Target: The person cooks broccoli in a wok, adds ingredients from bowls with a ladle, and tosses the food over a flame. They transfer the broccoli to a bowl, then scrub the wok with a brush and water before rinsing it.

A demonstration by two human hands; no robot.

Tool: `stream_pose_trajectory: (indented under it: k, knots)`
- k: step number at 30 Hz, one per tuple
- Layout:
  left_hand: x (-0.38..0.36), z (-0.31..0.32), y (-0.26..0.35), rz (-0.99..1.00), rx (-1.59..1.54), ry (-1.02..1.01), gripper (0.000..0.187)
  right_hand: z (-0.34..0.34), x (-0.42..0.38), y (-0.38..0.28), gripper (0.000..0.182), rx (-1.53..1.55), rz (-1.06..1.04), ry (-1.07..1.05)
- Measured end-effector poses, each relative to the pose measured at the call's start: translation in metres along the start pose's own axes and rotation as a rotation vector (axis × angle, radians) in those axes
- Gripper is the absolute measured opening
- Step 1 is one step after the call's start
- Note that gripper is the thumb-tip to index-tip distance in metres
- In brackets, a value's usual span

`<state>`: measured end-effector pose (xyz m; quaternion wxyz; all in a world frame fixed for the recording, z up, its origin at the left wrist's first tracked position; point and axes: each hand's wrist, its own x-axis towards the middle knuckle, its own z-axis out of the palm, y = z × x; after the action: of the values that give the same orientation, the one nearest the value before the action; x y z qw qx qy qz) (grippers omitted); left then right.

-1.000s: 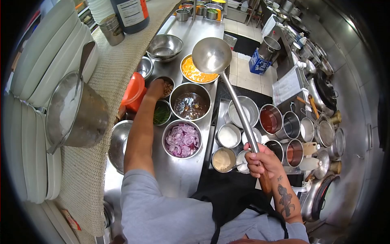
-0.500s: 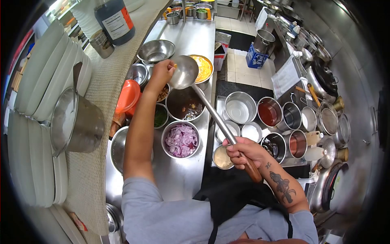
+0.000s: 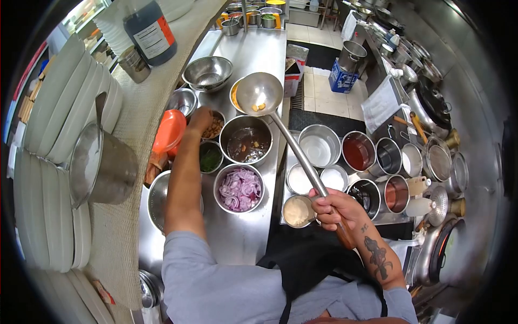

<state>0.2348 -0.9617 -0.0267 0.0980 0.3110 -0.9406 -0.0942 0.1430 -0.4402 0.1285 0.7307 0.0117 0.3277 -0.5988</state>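
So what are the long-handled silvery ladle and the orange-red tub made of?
The ladle looks like brushed steel, given its soft grey sheen; its brown grip may be wood. The tub seems smooth plastic, judging by its even, bright colour.

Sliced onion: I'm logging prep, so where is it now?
The sliced onion sits left of centre in the head view, in a metal container just nearer than the pot of dark liquid.

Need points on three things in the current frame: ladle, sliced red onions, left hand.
Ladle [image 3: 259, 90]: head view, inside of its bowl.
Sliced red onions [image 3: 238, 187]: head view, middle of the heap in the pot.
Left hand [image 3: 201, 119]: head view, back of the hand.
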Motion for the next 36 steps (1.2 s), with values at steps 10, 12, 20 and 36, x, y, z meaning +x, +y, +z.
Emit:
stream_pose_trajectory:
  k: [10, 12, 20, 36]
  knots:
    - [0.000, 0.052, -0.017, -0.149, 0.053, -0.159, 0.026, 0.005, -0.011, 0.007, 0.021, 0.005, -0.032, 0.059]
    - [-0.002, 0.039, -0.005, -0.156, 0.029, -0.158, 0.026, 0.008, -0.011, 0.007, 0.022, -0.008, -0.025, 0.063]
    - [-0.012, 0.034, 0.009, -0.244, -0.247, -0.146, 0.026, 0.013, -0.012, 0.013, 0.022, -0.035, -0.027, 0.063]
    - [-0.005, -0.042, 0.061, -0.095, -0.551, 0.210, 0.028, -0.002, -0.008, 0.021, 0.021, -0.093, -0.020, 0.091]
